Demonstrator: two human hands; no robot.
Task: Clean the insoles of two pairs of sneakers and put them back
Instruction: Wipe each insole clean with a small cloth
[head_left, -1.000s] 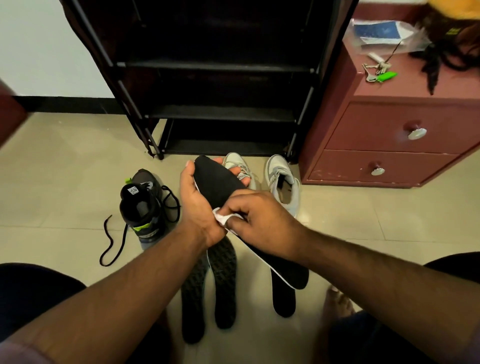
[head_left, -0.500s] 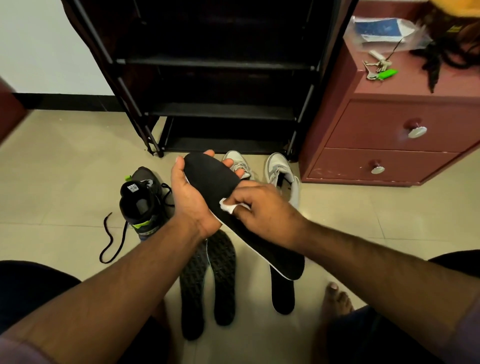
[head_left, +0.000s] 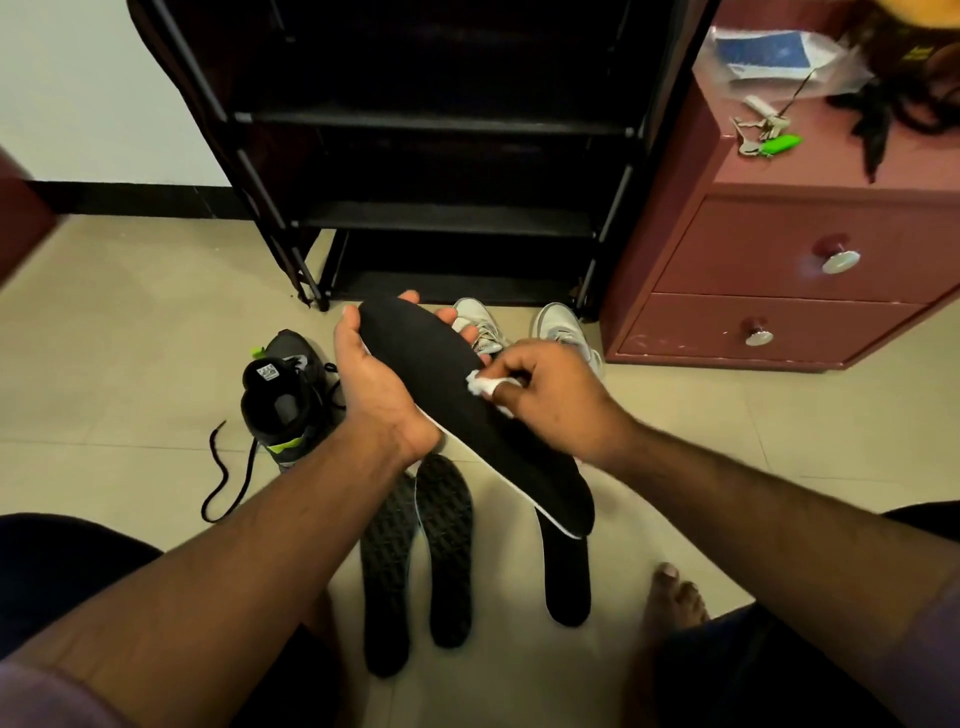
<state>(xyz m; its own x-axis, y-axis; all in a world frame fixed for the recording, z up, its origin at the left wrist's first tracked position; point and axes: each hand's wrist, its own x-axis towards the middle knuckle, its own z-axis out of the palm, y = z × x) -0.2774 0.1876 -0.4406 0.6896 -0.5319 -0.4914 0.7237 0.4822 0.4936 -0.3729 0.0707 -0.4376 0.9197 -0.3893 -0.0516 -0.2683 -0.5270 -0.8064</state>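
My left hand holds a long black insole with a white underside, toe end up, heel end hanging toward the lower right. My right hand pinches a small white wipe and presses it on the insole's middle. On the floor below lie two patterned black insoles side by side and a plain black insole. A black sneaker with green trim stands at the left, laces loose. Two white sneakers sit behind my hands, partly hidden.
A black shoe rack stands against the wall straight ahead. A dark red drawer cabinet is at the right, with keys and a plastic bag on top. My bare foot rests on the tiled floor.
The insole has been raised and tipped further away from me. My right hand with the wipe has slid up the insole from near the left wrist toward its middle.
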